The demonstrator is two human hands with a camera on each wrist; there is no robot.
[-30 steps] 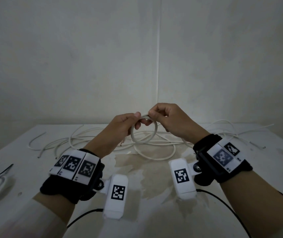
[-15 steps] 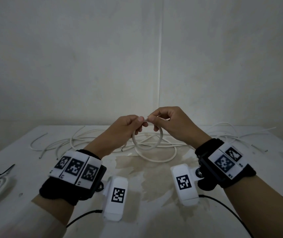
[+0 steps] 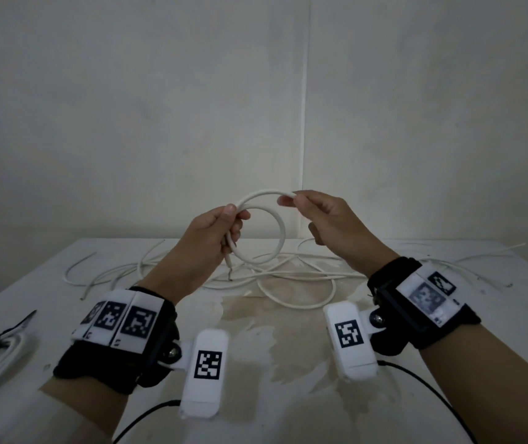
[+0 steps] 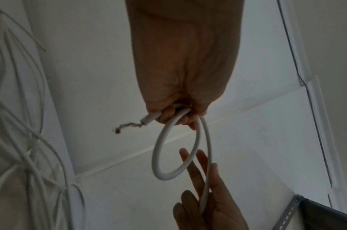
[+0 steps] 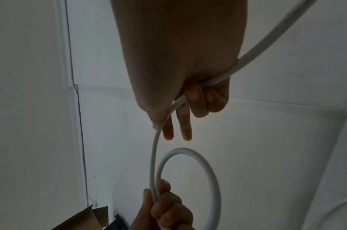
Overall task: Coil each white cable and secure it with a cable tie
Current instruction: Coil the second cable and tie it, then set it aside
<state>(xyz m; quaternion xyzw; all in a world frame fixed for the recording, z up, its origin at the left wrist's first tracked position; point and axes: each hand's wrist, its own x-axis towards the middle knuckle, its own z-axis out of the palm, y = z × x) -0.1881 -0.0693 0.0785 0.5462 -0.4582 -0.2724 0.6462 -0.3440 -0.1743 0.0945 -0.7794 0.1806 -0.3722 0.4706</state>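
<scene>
Above the table, my left hand [image 3: 224,225] grips a small loop of white cable [image 3: 280,230] where its turns cross; the frayed copper end [image 3: 228,267] hangs below my fist. In the left wrist view the loop [image 4: 159,155] hangs from my curled fingers. My right hand [image 3: 307,209] holds the same cable a little to the right, thumb and curled fingers around it, index and middle fingers [image 5: 185,130] extended. The cable [image 5: 267,46] trails past my right wrist down to a loose length [image 3: 298,299] lying on the table.
Several loose white cables [image 3: 112,270] sprawl across the back of the white table [image 3: 288,379]. A coiled white cable with a black tie [image 3: 3,339] lies at the left edge. A wall stands close behind the table. Black cords run from my wrist cameras.
Both hands have risen and moved apart. The right hand has drawn the cable out to the right in an arc above the loop, which is now wider.
</scene>
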